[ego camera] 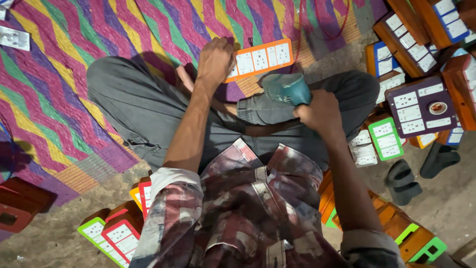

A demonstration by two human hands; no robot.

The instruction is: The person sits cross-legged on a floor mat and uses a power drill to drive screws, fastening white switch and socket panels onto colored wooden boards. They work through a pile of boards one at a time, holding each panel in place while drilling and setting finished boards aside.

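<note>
Landmark: the orange switch board (260, 58), lying on the striped mat (74, 79) just past the seated person's knees.
Left hand (214, 58): pressed down on the near-left end of the board, grip clenched over its edge, pinning it.
Right hand (321, 111): just right of and nearer than the board, grip wrapped tight around a teal power drill (286, 88).
Drill: its nose points toward the board's right end; the tip is hidden, so I cannot tell if it touches.
Around: more switch boards (419, 105) stacked well right of the orange one, others (119, 233) behind the person.
Doing it well: I'd judge the board needs firm pinning, drill square, fingers away from the tip.
</note>
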